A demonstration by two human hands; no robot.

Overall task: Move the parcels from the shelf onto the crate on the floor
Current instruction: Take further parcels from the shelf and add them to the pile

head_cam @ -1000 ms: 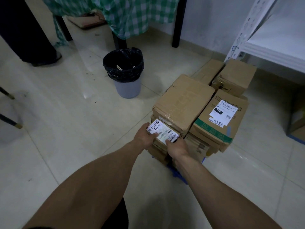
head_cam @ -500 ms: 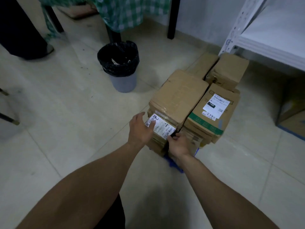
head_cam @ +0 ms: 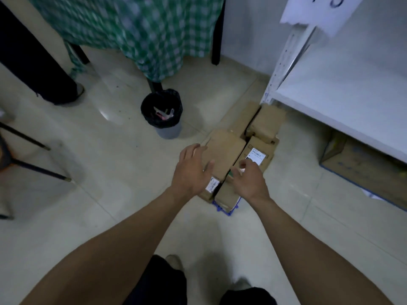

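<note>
The parcels (head_cam: 240, 150) sat in a stack on the floor (head_cam: 99, 194), right of centre in the frame. They rested on a blue crate (head_cam: 224, 210), of which only a corner showed under the near end of the stack. The left top parcel (head_cam: 224, 154) was plain brown. The right top parcel (head_cam: 262, 150) lay just beside it and bore a white label (head_cam: 256, 156). Two more brown parcels (head_cam: 265, 123) lay behind them, against the foot of the shelf (head_cam: 341, 95).

The left hand (head_cam: 191, 172) was open, fingers spread, palm down over the near left edge of the plain parcel. Whether it touched the cardboard could not be told. The right hand (head_cam: 250, 181) held nothing. Its fingers were loosely curled over the near end of the labelled parcel, and contact there was also unclear. Both bare forearms reached in from the bottom of the frame.

The white shelf filled the right side, its visible board bare, with a paper sheet (head_cam: 319, 12) at the upper right. A cardboard box (head_cam: 363, 166) stood under it. A bin (head_cam: 163, 115) with a black liner stood left of the stack, apart from it. A green checked cloth (head_cam: 143, 29) hung at the top. Dark stool legs (head_cam: 35, 170) showed at the left edge, and another person's dark leg (head_cam: 33, 58) at the upper left.
</note>
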